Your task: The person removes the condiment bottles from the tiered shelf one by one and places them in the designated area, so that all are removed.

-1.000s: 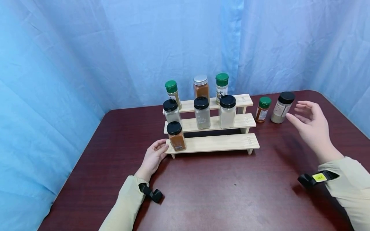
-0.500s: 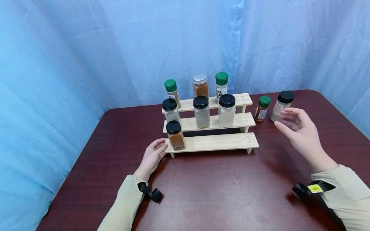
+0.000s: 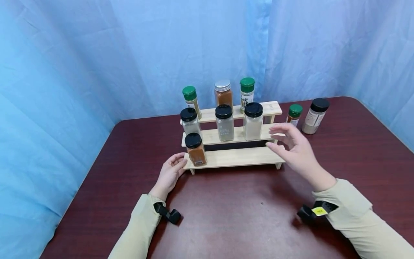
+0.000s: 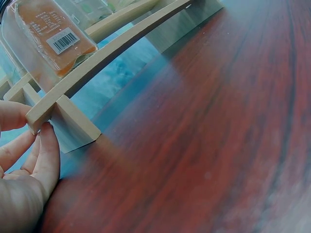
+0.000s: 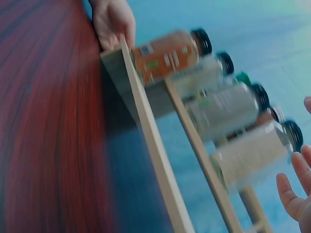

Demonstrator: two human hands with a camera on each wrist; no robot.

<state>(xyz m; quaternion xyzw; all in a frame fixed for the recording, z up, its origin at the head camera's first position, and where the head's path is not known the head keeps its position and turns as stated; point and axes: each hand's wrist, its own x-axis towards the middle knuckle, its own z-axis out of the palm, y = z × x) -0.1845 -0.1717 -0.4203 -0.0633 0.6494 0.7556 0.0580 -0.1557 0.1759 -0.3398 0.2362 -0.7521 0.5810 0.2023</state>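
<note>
Steady the three-tier wooden rack [image 3: 239, 157] with your left hand [image 3: 169, 172], which pinches its bottom-left end. Your right hand [image 3: 295, 149], empty, fingers apart, is near the rightmost black-lidded jar [image 3: 253, 126] on the middle tier [image 3: 265, 133]; avoid knocking it.

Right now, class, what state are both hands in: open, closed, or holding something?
Left hand: closed, pinching the left end of the lowest wooden shelf.
Right hand: open, holding nothing.
</note>
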